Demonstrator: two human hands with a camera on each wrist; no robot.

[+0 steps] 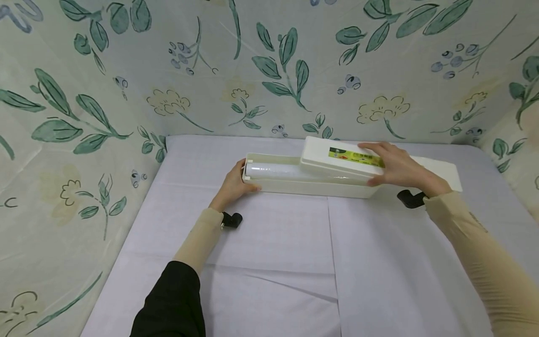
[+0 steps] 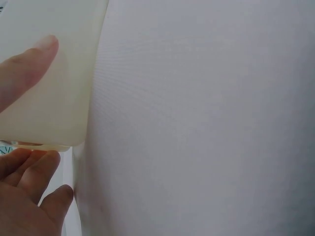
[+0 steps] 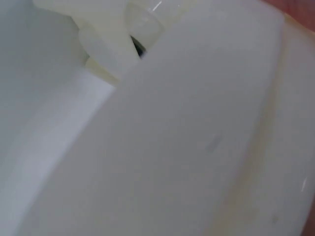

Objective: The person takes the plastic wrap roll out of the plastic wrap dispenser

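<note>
A long, cream-white plastic box (image 1: 294, 188) lies across the far part of the table. Inside it is a roll of clear cling film (image 1: 273, 171), its left part exposed. My left hand (image 1: 232, 185) grips the box's left end, the thumb on the front wall and the fingers at the end. In the left wrist view the thumb lies against the box wall (image 2: 64, 93). My right hand (image 1: 397, 164) holds the white lid (image 1: 317, 152) across its width, near a yellow-green label (image 1: 355, 157). The lid is tilted and shifted right, covering the box's right part from above.
A white cloth (image 1: 269, 243) with fold creases covers the table. Behind and at the sides hangs a leaf-patterned curtain (image 1: 210, 93). Black wrist camera mounts (image 1: 231, 220) sit at both wrists.
</note>
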